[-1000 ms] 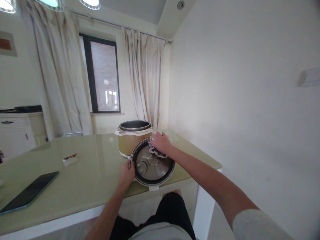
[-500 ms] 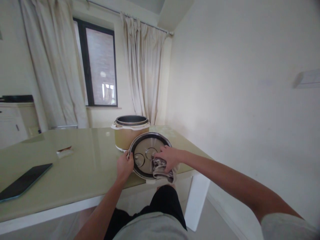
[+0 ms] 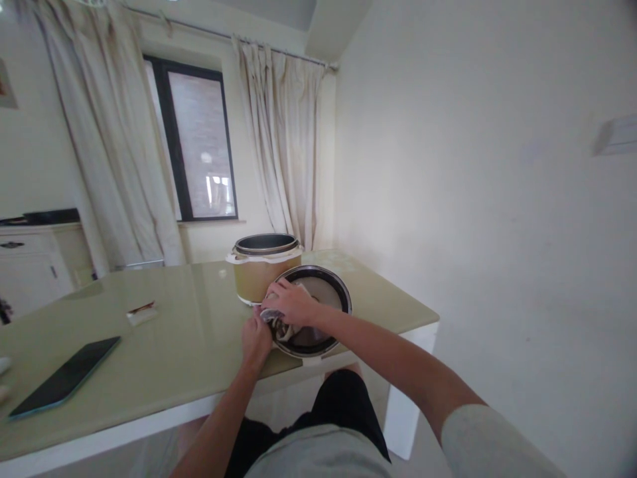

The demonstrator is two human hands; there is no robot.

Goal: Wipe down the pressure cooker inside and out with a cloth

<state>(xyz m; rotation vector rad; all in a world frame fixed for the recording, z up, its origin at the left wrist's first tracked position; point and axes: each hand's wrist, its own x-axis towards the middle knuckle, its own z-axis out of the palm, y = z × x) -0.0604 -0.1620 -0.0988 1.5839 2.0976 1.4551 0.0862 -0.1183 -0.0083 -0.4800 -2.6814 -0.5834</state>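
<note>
A round pressure cooker lid (image 3: pixel 326 294) is tilted up at the table's near edge, its metal inner face with a dark rim turned toward me. My left hand (image 3: pixel 257 340) grips the lid's left edge, fingers closed. Across the lid's inner face, my right hand (image 3: pixel 290 302) presses a crumpled patterned cloth (image 3: pixel 283 330) against the left side of the rim, close to my left fingers. Right behind the lid stands the gold and white electric cooker (image 3: pixel 261 272), uncovered, with a dark inner pot inside. My right hand and the cloth hide the left part of the lid.
The greenish glossy table (image 3: pixel 189 345) extends left and back. On its left lie a dark flat tablet-like slab (image 3: pixel 67 377) and a small white packet (image 3: pixel 142 312). A white wall (image 3: pixel 472 199) rises at the right. Curtains and a window are behind the table.
My right hand has moved the cloth from the lid's lower right across to its left rim. My left hand still holds the lid's left edge. The view has shifted slightly.
</note>
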